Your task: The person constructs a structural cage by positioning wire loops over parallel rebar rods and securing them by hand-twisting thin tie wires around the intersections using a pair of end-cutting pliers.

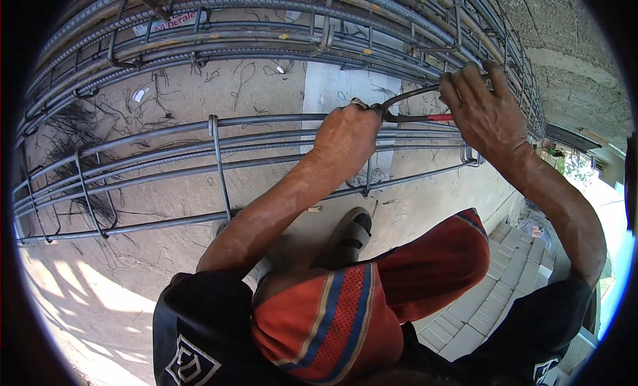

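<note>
A pair of pincers (430,117) with a red sleeve on one handle is in my right hand (488,110), fingers closed over the spread handles. Their jaws meet the top bar of a narrow rebar cage (174,129), right beside my left hand (349,139). That hand is closed around the steel bar where a stirrup (369,173) crosses it. Its fingertips are hidden, so whether it also pinches a wire cannot be seen. The cage runs left to right above my feet, with square stirrups spaced along it.
Beyond it, several more rebar cages (252,40) are stacked along the far side. Dark tie wire (73,130) lies bunched at the left and scattered over the concrete floor (266,87). A rough wall (571,74) rises at far right; pale blocks (465,313) lie lower right.
</note>
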`<act>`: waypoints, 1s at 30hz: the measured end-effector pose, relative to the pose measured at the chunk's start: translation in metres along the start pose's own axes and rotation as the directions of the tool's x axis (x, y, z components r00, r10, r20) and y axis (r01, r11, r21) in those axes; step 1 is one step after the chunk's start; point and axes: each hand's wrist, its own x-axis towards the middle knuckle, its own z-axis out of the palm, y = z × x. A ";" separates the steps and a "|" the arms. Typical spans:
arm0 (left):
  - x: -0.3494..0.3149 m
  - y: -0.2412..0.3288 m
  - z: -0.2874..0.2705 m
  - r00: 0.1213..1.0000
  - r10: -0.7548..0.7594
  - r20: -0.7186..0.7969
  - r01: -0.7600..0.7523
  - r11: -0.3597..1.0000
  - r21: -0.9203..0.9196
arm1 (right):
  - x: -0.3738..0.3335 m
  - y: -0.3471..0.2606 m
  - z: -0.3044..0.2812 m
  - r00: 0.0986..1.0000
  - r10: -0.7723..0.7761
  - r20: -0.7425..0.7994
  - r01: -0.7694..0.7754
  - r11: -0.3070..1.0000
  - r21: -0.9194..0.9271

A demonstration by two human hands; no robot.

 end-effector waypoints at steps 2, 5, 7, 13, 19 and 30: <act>0.003 -0.002 -0.003 0.997 0.063 -0.051 -0.066 0.997 -0.048 | 0.003 -0.003 -0.001 0.996 -0.043 0.076 0.050 0.994 -0.099; 0.015 0.005 -0.023 0.994 -0.100 0.053 0.113 0.920 -0.376 | 0.005 -0.004 -0.010 0.988 0.009 0.154 0.004 0.996 -0.084; 0.027 0.013 -0.041 0.966 -0.219 0.142 0.259 0.755 -0.602 | 0.004 -0.004 -0.012 0.987 0.084 0.138 -0.079 0.996 -0.041; 0.032 0.013 -0.051 0.969 -0.009 0.247 0.007 1.000 0.006 | 0.003 -0.001 0.004 0.996 0.041 0.082 -0.037 0.998 -0.057; 0.057 -0.026 -0.030 0.842 0.013 0.539 0.136 0.962 -0.235 | 0.014 -0.003 -0.006 0.981 0.017 0.194 -0.005 0.998 -0.065; 0.061 -0.027 -0.025 0.835 0.109 0.540 0.147 0.900 -0.409 | 0.000 -0.003 -0.004 0.981 0.030 0.194 -0.008 0.993 -0.117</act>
